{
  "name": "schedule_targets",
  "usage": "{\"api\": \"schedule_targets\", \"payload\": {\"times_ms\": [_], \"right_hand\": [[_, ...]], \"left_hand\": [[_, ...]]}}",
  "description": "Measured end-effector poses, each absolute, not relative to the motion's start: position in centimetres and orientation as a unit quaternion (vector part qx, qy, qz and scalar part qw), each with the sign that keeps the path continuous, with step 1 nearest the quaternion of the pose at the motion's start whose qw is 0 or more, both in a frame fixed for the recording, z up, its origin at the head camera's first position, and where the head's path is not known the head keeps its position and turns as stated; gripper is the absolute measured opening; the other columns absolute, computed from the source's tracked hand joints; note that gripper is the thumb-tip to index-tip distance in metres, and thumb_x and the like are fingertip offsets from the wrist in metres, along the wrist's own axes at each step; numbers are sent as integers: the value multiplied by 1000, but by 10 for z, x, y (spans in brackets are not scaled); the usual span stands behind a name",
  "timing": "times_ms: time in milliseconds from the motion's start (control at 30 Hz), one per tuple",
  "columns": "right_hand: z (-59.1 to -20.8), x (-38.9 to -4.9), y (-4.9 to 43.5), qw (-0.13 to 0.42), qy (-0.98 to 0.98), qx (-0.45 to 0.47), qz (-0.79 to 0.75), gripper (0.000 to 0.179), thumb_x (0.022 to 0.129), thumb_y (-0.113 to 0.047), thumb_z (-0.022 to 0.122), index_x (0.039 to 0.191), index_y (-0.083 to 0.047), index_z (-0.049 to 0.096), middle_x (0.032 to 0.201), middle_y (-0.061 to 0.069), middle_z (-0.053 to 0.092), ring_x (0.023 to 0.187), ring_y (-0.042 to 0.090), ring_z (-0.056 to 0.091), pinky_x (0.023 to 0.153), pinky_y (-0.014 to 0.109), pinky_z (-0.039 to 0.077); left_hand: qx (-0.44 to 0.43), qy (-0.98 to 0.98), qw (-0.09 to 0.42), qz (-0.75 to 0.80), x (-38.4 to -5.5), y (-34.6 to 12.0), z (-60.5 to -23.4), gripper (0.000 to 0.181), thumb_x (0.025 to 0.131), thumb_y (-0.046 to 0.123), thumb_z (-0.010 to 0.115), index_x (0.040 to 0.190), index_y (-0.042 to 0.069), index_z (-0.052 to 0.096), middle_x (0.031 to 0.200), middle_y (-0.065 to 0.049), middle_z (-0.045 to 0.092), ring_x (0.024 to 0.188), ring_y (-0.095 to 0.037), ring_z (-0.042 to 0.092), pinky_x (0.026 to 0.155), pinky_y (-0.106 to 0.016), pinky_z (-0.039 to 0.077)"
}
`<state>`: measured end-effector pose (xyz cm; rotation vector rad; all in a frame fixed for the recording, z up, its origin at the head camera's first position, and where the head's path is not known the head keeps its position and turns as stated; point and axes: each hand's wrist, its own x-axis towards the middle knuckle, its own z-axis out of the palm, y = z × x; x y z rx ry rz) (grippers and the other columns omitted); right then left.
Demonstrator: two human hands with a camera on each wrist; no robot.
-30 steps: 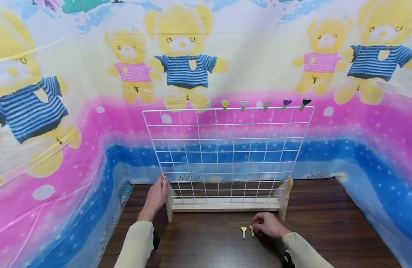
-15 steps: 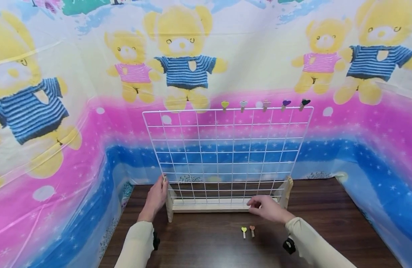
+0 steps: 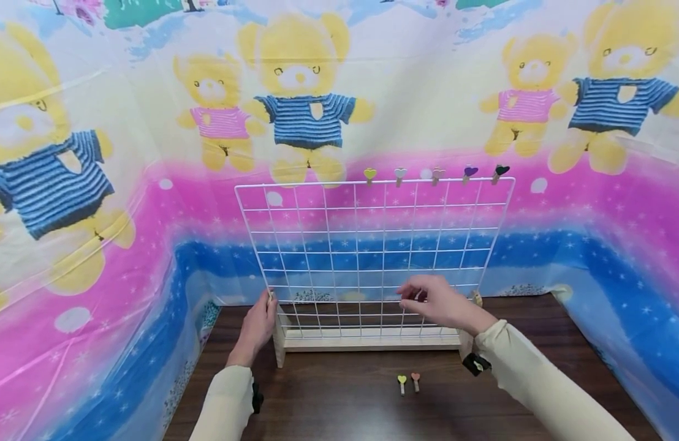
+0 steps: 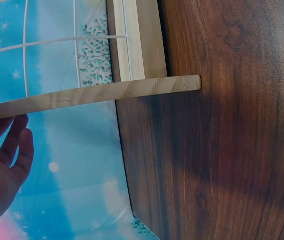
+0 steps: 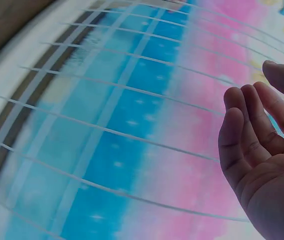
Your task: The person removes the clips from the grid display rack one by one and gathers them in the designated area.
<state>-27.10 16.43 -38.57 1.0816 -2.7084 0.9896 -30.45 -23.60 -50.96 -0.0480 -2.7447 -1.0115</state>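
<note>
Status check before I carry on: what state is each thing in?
Wooden stand, standing on the table
Wire grid, standing upright
Grid-top clips, five, all attached
Loose yellow clip, lying on the table
Orange clip, lying on the table
Left hand, gripping the stand
Right hand, raised, no clip visible

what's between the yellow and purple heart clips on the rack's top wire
A white heart clip and a pinkish heart clip, as the head view shows.

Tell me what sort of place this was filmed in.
Probably an indoor tabletop filming set: a bear-print cloth hangs around a wood-grain table, which bears a white wire grid in a wooden stand.
</note>
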Motion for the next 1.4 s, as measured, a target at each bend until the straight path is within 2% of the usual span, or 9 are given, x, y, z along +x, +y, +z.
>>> {"api": "schedule_targets", "payload": {"times_ms": [167, 333, 500, 667, 767, 967, 1033, 1200, 1400], "right_hand": [[-350, -273, 159, 94, -868, 382, 303, 18, 89, -12, 67, 107, -9, 68, 95, -2, 65, 84, 9, 60, 72, 30, 50], [-306, -266, 152, 134, -862, 387, 300, 21, 89, -14, 68, 109, -10, 69, 99, -1, 66, 82, 9, 60, 70, 31, 51], [-266, -264, 144, 180, -841, 406, 307, 23, 88, -12, 69, 110, -8, 67, 102, 4, 66, 84, 13, 61, 73, 32, 51], [-237, -268, 136, 269, -804, 433, 305, 23, 82, -5, 74, 104, -2, 68, 100, 10, 68, 85, 20, 63, 76, 36, 51], [-222, -272, 132, 304, -798, 426, 298, 24, 81, -5, 75, 103, 0, 68, 101, 12, 68, 87, 25, 63, 78, 38, 50], [-204, -280, 124, 302, -823, 402, 265, 30, 84, -13, 73, 112, -4, 66, 109, 9, 65, 93, 21, 58, 81, 38, 47], [-201, -284, 121, 297, -830, 398, 253, 33, 84, -14, 73, 115, -6, 65, 112, 9, 63, 94, 20, 55, 80, 37, 48], [-201, -293, 115, 282, -847, 393, 221, 37, 86, -15, 72, 121, -6, 63, 117, 9, 60, 104, 23, 51, 82, 38, 47], [-201, -305, 111, 261, -872, 368, 192, 39, 88, -18, 69, 125, -6, 61, 121, 9, 60, 115, 26, 48, 93, 40, 42]], "left_hand": [[-18, -931, 115, -346, -304, -236, -510, 44, 104, 24, 35, 145, 8, 33, 106, -18, 57, 97, -33, 55, 80, -49, 41], [-19, -930, 112, -350, -305, -237, -511, 45, 104, 24, 36, 146, 7, 32, 126, -22, 53, 111, -37, 53, 87, -52, 41], [-17, -931, 110, -347, -304, -236, -510, 44, 104, 24, 35, 145, 8, 32, 118, -20, 55, 105, -35, 54, 83, -51, 41], [-19, -930, 96, -355, -304, -236, -510, 45, 105, 25, 34, 146, 8, 30, 127, -23, 52, 112, -38, 52, 88, -53, 41], [-19, -930, 98, -354, -304, -237, -511, 45, 105, 24, 34, 146, 8, 30, 122, -21, 54, 109, -36, 53, 86, -52, 41], [-19, -933, 115, -341, -305, -237, -511, 44, 105, 25, 34, 145, 9, 33, 92, -14, 54, 90, -30, 53, 78, -47, 40], [-20, -932, 113, -343, -306, -237, -511, 44, 105, 25, 34, 145, 8, 32, 96, -16, 55, 95, -32, 54, 80, -48, 41], [-21, -931, 100, -352, -304, -237, -511, 46, 105, 25, 34, 146, 5, 30, 128, -23, 51, 115, -38, 51, 90, -54, 40], [-25, -929, 106, -353, -305, -237, -511, 46, 105, 26, 34, 146, 6, 30, 132, -24, 49, 117, -40, 49, 93, -54, 39]]}}
